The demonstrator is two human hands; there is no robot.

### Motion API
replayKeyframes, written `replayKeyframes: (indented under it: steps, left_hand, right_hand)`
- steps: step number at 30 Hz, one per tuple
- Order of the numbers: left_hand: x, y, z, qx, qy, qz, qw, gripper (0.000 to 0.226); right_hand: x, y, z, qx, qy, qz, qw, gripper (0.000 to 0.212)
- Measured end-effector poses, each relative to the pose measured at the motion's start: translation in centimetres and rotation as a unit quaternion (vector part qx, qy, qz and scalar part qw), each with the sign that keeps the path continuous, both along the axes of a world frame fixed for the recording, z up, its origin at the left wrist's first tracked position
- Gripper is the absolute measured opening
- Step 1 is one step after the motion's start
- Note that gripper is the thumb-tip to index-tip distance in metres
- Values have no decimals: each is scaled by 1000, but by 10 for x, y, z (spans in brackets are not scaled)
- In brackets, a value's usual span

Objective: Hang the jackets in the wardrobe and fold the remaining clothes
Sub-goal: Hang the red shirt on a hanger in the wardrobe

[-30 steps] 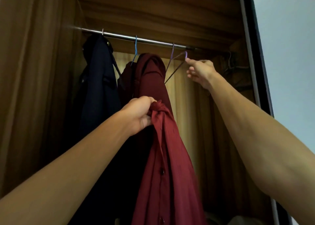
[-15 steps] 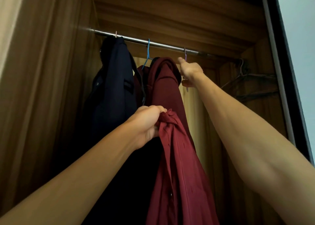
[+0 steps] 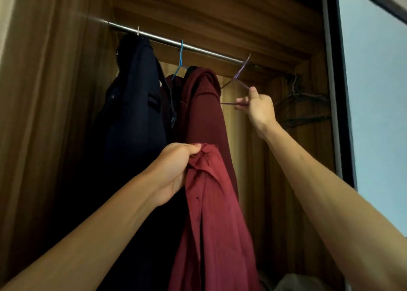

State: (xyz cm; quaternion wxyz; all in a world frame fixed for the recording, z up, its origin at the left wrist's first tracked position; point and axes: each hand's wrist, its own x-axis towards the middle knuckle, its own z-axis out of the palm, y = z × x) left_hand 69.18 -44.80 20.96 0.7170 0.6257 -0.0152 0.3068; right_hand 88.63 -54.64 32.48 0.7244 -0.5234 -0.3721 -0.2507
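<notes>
Two garments already hang on the rail toward its left end: a navy jacket and a maroon jacket. Head view: your left hand is clenched on the bunched collar of a limp red shirt, which looks light and soft. Your right hand pinches a thin purple hanger, hooked near the rail's right end. Spare dark hangers crowd the wardrobe's right wall.

Both arms raised, left hand fisted, right hand pinching.
</notes>
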Motion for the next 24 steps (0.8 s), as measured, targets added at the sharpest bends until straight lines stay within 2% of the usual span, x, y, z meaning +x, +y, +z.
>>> replayKeyframes:
  steps: [3, 9, 12, 15, 20, 22, 24]
  left_hand:
    - [-5, -8, -22, -36, 8, -6, 999, 24]
    - [-9, -55, -76, -106, 96, -44, 989, 22]
    - [-5, -85, -111, -130, 134, -50, 981, 22]
    - [-3, -116, -148, -146, 153, -53, 976, 20]
    - [-18, -186, -213, -171, 191, -95, 962, 24]
    - [-25, -214, -248, -145, 194, -71, 968, 16]
    - [-33, -237, -280, -65, 196, -48, 977, 15]
  right_hand:
    - [-25, -30, -66, 8, 10, 51, 999, 49]
    - [-89, -111, -200, 6, 23, 108, 994, 52]
    - [-128, -151, -261, -31, 21, 113, 993, 58]
    - [-165, -197, -317, -60, 30, 127, 990, 54]
    - [-231, -276, -403, -74, 114, 164, 977, 52]
    - [-257, -305, -435, -94, 151, 176, 968, 50]
    - [-280, -333, -461, -140, 179, 168, 959, 46]
